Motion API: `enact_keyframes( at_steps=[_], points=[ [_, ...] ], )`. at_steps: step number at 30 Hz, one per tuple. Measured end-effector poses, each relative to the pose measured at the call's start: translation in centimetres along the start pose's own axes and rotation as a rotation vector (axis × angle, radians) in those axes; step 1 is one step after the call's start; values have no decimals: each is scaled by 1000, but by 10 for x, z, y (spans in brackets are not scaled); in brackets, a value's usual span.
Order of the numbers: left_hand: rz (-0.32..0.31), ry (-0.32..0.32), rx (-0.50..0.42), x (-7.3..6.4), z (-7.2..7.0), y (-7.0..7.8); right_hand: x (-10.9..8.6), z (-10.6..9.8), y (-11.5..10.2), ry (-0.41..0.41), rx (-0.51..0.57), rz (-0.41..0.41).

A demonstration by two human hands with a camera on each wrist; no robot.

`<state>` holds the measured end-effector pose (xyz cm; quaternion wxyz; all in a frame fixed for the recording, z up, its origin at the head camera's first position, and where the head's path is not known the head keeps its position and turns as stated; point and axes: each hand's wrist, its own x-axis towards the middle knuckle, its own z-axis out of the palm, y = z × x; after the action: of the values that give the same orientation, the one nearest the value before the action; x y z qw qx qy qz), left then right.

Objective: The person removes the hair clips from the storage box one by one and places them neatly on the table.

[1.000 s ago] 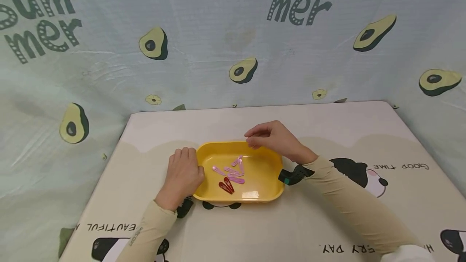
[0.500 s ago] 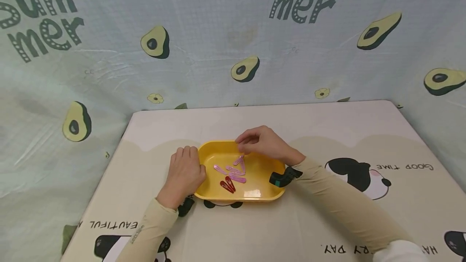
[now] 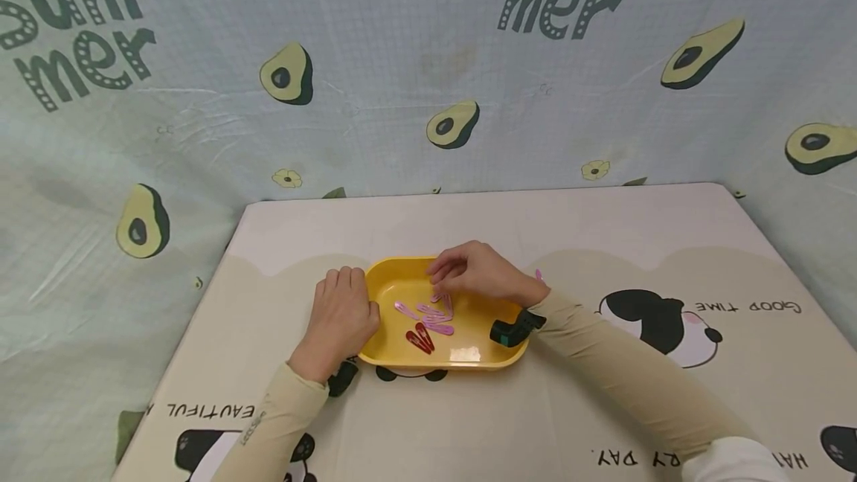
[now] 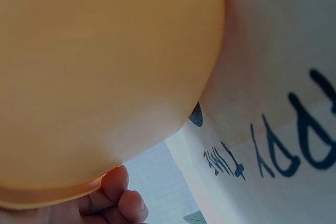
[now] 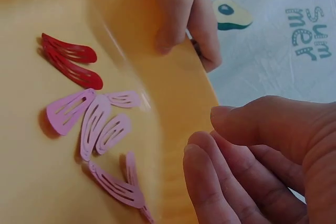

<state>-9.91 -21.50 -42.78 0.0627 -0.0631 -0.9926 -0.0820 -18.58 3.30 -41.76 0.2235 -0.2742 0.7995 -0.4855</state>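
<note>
My left hand (image 3: 343, 318) grips the left rim of a yellow tray (image 3: 482, 352); in the left wrist view its fingertips (image 4: 116, 182) curl at the tray's edge, and the tray's underside fills much of that picture. Inside lie two red snap hair clips (image 5: 73, 61) and several pink snap hair clips (image 5: 94, 124), grouped left of the middle. Over the tray's far side hovers my right hand (image 3: 478, 270), close to the upper pink clips. Its fingers are loosely bent, thumb apart from the fingertips, with nothing between them in the right wrist view.
A small pink object (image 3: 538, 274) shows on the table just beyond my right wrist. The tray stands on a table with a printed cloth (image 3: 509, 422). An avocado-patterned sheet (image 3: 375, 43) hangs behind the table and at its sides.
My right hand has moved left and lower over the tray, closer to the pink clips. The pink object beyond the right wrist has come into sight. My left hand keeps its grip.
</note>
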Motion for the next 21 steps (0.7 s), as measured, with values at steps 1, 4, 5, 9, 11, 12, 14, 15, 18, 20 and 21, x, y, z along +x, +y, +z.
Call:
enact_keyframes(
  at_steps=[1, 4, 5, 9, 11, 12, 14, 15, 18, 20, 21],
  points=[
    [0, -1, -1, 0, 0, 0, 0, 1, 1, -8, 2, 1],
    [-1, -6, -3, 1, 0, 1, 0, 2, 3, -32, 4, 2],
    [-1, -7, -4, 1, 0, 1, 0, 2, 3, -38, 4, 4],
    [2, -7, -4, 1, 0, 1, 0, 3, 5, -73, 6, 14],
    [3, -6, -3, 1, 0, 1, 0, 4, 5, -90, 2, 26],
    [4, -6, -2, 1, 0, 1, 1, 4, 5, -98, -2, 31],
    [4, -7, -3, 1, 0, 1, 1, 4, 6, -110, -16, 34],
    [3, -8, -3, 1, 0, 1, 1, 4, 5, -114, -24, 34],
    [1, -15, -4, 1, 0, 0, 2, 4, 7, -123, -47, 27],
    [-2, -19, -7, 1, 0, 1, 2, 4, 8, -129, -64, 24],
    [-3, -21, -8, 1, 0, 1, 2, 4, 8, -131, -74, 20]
  ],
)
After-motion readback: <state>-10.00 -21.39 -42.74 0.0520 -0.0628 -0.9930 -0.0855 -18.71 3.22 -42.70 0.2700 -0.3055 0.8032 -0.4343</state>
